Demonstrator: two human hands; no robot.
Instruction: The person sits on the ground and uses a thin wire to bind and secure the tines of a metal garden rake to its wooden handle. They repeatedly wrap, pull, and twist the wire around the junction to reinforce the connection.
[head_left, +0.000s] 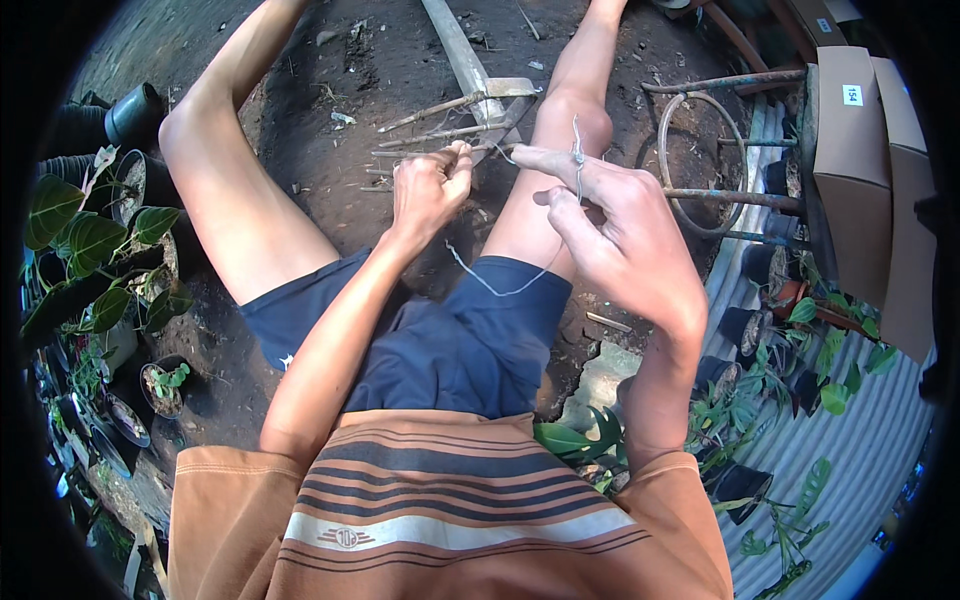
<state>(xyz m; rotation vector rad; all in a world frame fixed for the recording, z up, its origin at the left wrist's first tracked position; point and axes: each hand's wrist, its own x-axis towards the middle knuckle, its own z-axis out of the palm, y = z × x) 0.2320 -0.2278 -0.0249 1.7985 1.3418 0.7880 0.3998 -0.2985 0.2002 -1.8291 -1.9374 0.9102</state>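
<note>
Between my legs lies a rake-like tool point(463, 55) with a pale handle running away from me and several thin rusty tines point(430, 113) pointing left. My left hand point(428, 190) is closed around the end part of the lowest tine, its fingertips hiding the grip. My right hand point(625, 215) is closed on a thin silvery wire point(505, 293), its index finger stretched toward the tine beside my left fingertips. One bent end of the wire stands up above the right hand. The other end hangs in a loose curve over my dark shorts.
Potted plants point(163, 385) line the left side. To the right stand a rusty metal frame with a ring point(663, 150) and cardboard boxes point(853, 170). Corrugated sheeting point(800, 430) and more plants lie at the lower right. Bare soil point(330, 190) is underneath.
</note>
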